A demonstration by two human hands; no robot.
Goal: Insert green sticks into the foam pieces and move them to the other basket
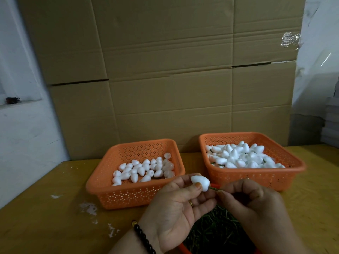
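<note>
My left hand pinches a white egg-shaped foam piece between thumb and fingers. My right hand pinches a thin green stick whose tip meets the foam's lower end. Both hands hover over a container of loose green sticks near the front edge. The left orange basket holds several plain foam pieces. The right orange basket is piled with foam pieces, some with green sticks showing.
The baskets stand on a yellow wooden table with white scuffs on its left part. Stacked cardboard boxes form a wall right behind the baskets. A white wall is at the left, plastic sheeting at the right.
</note>
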